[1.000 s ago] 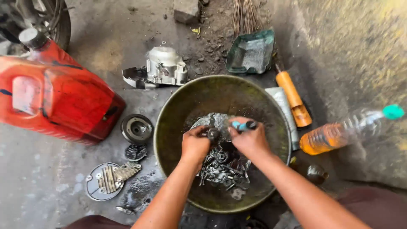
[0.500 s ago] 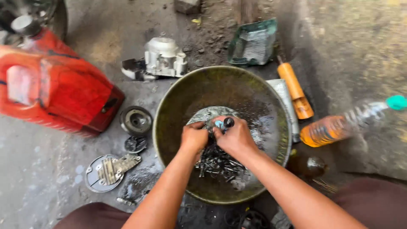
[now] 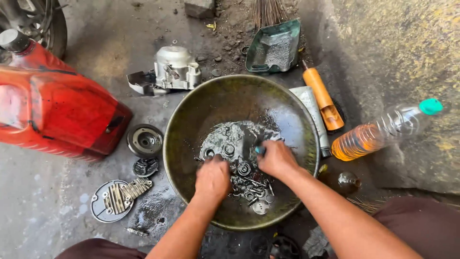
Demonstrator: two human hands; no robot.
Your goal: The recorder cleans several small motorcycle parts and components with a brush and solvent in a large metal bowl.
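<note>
Both hands have dropped lower in the frame and drawn apart since the earlier pictures, where they met near the centre of the pan over a single small part. Left hand [image 3: 212,178] now lies knuckles-up on the heap of small metal parts [image 3: 249,184] in the lower middle of the round metal pan [image 3: 191,120]; its fingers curl down among the washers and bolts, but whether they grasp a piece cannot be told. Right hand [image 3: 277,158], just right of centre, is clenched around a blue-handled brush [image 3: 260,149], of which only the blue end shows above the thumb. Dark oily liquid pools at the centre of the pan, with several ring-shaped parts lying exposed in it above the hands. The wetted parts sit together in the lower half of the pan, touching one another.

Around the pan: a red plastic jerrycan [image 3: 57,110] at upper left; a grey engine casing [image 3: 175,67] above the pan's rim; a round clutch-like disc [image 3: 145,140] and a finned cover plate [image 3: 112,200] at lower left; a green dustpan [image 3: 274,48] at top centre; an orange cylinder [image 3: 322,98] and a clear bottle of amber liquid [image 3: 378,134] at right. Judged from the separated hands, the scrubbing appears to have shifted from one held piece to the pile.
</note>
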